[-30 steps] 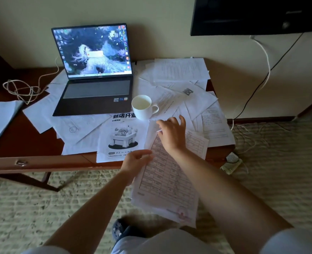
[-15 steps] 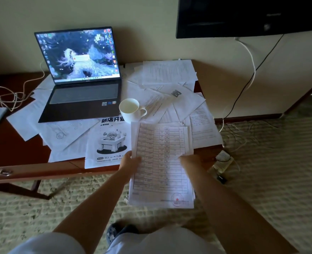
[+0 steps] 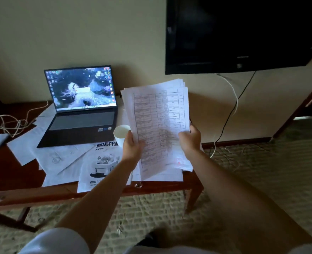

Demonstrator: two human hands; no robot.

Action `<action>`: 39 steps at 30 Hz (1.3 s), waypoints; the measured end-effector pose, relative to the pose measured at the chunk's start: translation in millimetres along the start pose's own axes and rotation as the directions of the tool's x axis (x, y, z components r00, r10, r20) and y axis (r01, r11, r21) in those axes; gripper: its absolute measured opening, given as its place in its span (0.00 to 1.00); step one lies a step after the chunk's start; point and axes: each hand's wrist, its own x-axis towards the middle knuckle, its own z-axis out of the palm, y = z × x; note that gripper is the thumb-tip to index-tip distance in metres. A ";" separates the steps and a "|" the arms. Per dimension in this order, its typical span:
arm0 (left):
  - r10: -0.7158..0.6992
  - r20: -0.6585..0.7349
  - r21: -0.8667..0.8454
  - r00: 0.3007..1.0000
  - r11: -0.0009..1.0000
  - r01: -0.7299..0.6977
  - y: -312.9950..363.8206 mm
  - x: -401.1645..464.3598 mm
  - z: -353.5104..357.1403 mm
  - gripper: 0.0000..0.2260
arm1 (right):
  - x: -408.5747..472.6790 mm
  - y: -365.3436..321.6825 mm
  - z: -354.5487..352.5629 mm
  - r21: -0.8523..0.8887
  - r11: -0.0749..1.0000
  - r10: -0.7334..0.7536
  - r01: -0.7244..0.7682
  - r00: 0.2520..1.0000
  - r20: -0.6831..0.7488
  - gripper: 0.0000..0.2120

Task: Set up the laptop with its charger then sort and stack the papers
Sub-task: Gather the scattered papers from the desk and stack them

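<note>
Head camera: I hold a sheaf of table-printed papers (image 3: 160, 125) upright above the desk (image 3: 32, 195), my left hand (image 3: 133, 149) pinching its left edge, my right hand (image 3: 190, 140) gripping the right. To square it well, I judge I should loosen both grips and tap the bottom edge down. Beyond my left hand the laptop (image 3: 80, 110) sits open and lit, loose sheets (image 3: 59, 158) around it.

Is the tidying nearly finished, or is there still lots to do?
About halfway. The laptop is open and switched on, though I cannot see whether its charger is plugged in. Both hands, left hand and right hand, hold a stack of papers upright over the desk. Loose sheets and a poster still lie scattered beside the cup.
</note>
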 end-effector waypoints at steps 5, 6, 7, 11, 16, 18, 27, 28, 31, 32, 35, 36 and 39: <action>-0.108 -0.003 -0.081 0.994 0.991 0.108 -5.2 18.4 0.9 0.12 | 13.4 7.0 9.1 0.061 0.997 0.056 -0.055 0.998 -0.012 0.22; -0.121 -0.007 -0.075 0.993 0.990 0.120 -8.4 21.7 1.3 0.10 | 14.5 9.3 11.9 0.078 0.995 0.059 -0.057 0.998 -0.029 0.23; -0.121 -0.014 -0.078 0.993 0.990 0.120 -10.0 25.8 1.8 0.09 | 17.8 10.7 15.7 0.093 0.994 0.059 -0.055 0.997 -0.047 0.23; -0.079 0.002 -0.135 0.997 0.988 0.078 1.2 42.7 2.2 0.08 | 34.7 4.6 23.0 0.110 0.994 -0.011 0.021 0.996 -0.091 0.21; -0.081 0.018 -0.190 0.997 0.978 0.083 13.4 56.5 6.3 0.13 | 46.2 -1.8 29.1 0.088 0.995 -0.038 0.056 0.980 -0.193 0.19; -0.057 0.041 -0.171 0.998 0.983 0.064 21.8 65.5 9.3 0.13 | 51.4 -11.2 37.4 0.061 0.991 -0.106 0.119 0.976 -0.189 0.20; -0.189 0.101 -0.068 0.977 0.978 0.196 -11.3 74.9 7.8 0.10 | 49.4 24.8 34.0 -0.144 0.990 -0.032 0.013 0.991 -0.130 0.20; -0.194 0.096 -0.093 0.976 0.975 0.203 -7.5 78.6 9.0 0.11 | 55.6 20.5 36.4 -0.141 0.990 -0.041 0.018 0.985 -0.166 0.20; -0.253 0.139 -0.192 0.957 0.941 0.277 15.1 97.5 13.5 0.08 | 72.8 -2.8 39.4 -0.180 0.977 -0.148 0.115 0.972 -0.184 0.18; -0.263 0.152 -0.213 0.953 0.933 0.291 19.9 103.4 14.7 0.06 | 76.0 -7.0 37.4 -0.193 0.970 -0.182 0.145 0.965 -0.190 0.18; -0.214 0.132 -0.161 0.968 0.959 0.234 18.3 107.8 19.7 0.06 | 76.4 0.0 29.1 -0.241 0.962 -0.181 0.128 0.959 -0.216 0.20; -0.210 0.140 -0.120 0.968 0.966 0.227 10.3 105.7 22.5 0.07 | 74.6 11.0 27.1 -0.269 0.959 -0.144 0.086 0.969 -0.202 0.21; -0.287 0.172 0.040 0.942 0.958 0.284 -20.4 94.3 34.0 0.09 | 71.8 50.2 23.6 -0.246 0.969 -0.043 0.019 0.995 -0.093 0.25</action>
